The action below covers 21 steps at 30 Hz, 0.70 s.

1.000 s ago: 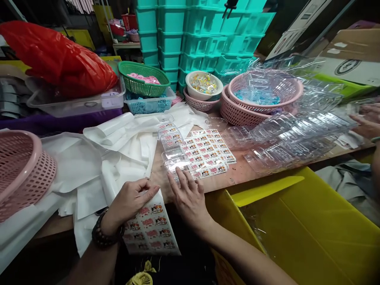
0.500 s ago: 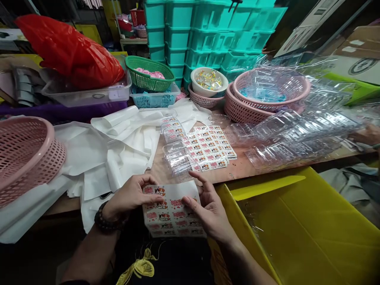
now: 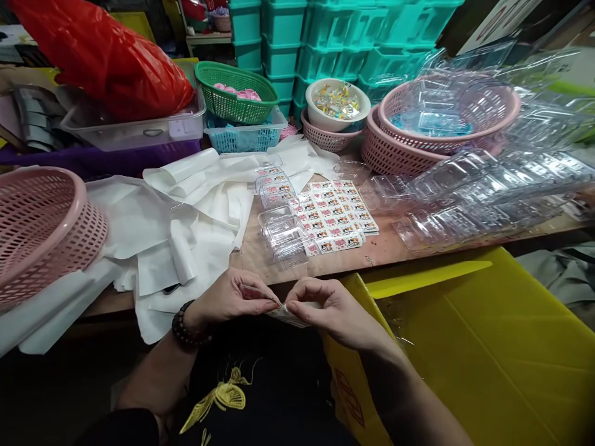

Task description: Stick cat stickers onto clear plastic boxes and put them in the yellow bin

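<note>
Left hand [image 3: 242, 297]: thumb and forefinger pinched the held sheet [image 3: 292, 316], probably to steady its edge
Right hand [image 3: 330, 306]: thumb and forefinger grasped the sheet too, right beside the left fingertips, seemingly for fine control at one spot
Held sheet: sat between both hands, off the near edge of the table [image 3: 383, 251], mostly hidden by fingers
Printed sheets [image 3: 334, 217]: lay stacked flat beyond the hands, likely for easy reach
Clear plastic boxes [image 3: 286, 235]: lined up left of that stack, perhaps for the same reason
White paper [image 3: 204, 229]: lay heaped farther left, apparently out of the way
</note>
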### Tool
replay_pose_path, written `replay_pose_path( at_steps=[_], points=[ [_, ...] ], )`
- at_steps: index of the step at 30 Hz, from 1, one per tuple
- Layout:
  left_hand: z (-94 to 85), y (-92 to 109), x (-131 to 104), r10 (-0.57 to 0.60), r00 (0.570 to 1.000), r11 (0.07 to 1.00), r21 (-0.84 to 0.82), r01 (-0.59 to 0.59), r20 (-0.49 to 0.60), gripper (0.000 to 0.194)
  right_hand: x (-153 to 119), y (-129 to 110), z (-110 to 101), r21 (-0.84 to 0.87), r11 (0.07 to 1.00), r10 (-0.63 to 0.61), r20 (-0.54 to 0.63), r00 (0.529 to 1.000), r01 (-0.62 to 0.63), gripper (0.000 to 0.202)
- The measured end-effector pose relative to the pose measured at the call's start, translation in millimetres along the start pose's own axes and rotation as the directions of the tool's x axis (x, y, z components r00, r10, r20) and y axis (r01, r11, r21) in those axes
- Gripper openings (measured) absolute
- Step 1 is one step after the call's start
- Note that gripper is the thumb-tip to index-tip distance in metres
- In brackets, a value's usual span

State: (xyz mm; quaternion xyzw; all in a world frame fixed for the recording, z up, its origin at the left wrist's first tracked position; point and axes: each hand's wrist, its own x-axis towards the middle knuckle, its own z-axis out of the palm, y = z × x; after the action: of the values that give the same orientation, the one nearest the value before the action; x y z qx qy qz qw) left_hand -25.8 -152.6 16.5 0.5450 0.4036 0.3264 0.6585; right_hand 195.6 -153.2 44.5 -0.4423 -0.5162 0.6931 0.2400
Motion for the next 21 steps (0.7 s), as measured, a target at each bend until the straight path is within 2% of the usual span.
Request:
replay_pose_path(
  at_steps=[4, 6, 9, 11, 12, 13, 15, 17, 18, 21],
  points=[
    [3.3, -5, 2, 0.103, 0.994, 0.993, 0.047, -0.105, 0.047, 0.014, 10, 8, 0, 0.143, 0.986, 0.065, 0.133, 0.989, -0.085, 0.043],
    [3.3, -9, 2, 0.143, 0.988, 0.987, 0.069, -0.147, 0.056, 0.018, 13, 12, -1, 0.164, 0.980, 0.083, 0.154, 0.985, -0.109, 0.043],
    [3.9, -15, 2, 0.127, 0.991, 0.990, 0.050, -0.129, 0.028, 0.025, 11, 16, 1, 0.082, 0.996, 0.037, 0.067, 0.997, -0.043, 0.036],
    [6.2, -18, 2, 0.066, 0.998, 0.998, 0.006, -0.066, -0.013, 0.027, 4, 17, 4, -0.120, 0.985, -0.134, -0.069, 0.989, 0.125, 0.022],
    [8.0, -19, 2, 0.023, 0.999, 0.999, -0.022, -0.024, -0.035, 0.029, -1, 17, 7, -0.268, 0.938, -0.262, -0.128, 0.956, 0.221, 0.013],
    [10.2, -20, 1, -0.023, 0.998, 0.998, -0.052, 0.020, -0.056, 0.030, -5, 18, 10, -0.429, 0.852, -0.399, -0.162, 0.903, 0.300, 0.009],
    [14.6, -21, -1, -0.112, 0.990, 0.989, -0.111, 0.102, -0.088, 0.033, -12, 22, 16, -0.693, 0.623, -0.616, -0.149, 0.773, 0.363, 0.018],
    [17.9, -21, -3, -0.179, 0.978, 0.974, -0.158, 0.161, -0.106, 0.037, -16, 28, 21, -0.831, 0.436, -0.737, -0.108, 0.668, 0.346, 0.019],
    [18.6, -21, -4, -0.203, 0.973, 0.967, -0.178, 0.183, -0.106, 0.038, -16, 31, 23, -0.867, 0.376, -0.775, -0.100, 0.624, 0.328, 0.017],
    [17.5, -22, -6, -0.249, 0.965, 0.947, -0.231, 0.225, -0.081, 0.045, -15, 41, 28, -0.932, 0.274, -0.848, -0.118, 0.516, 0.237, 0.012]
  ],
)
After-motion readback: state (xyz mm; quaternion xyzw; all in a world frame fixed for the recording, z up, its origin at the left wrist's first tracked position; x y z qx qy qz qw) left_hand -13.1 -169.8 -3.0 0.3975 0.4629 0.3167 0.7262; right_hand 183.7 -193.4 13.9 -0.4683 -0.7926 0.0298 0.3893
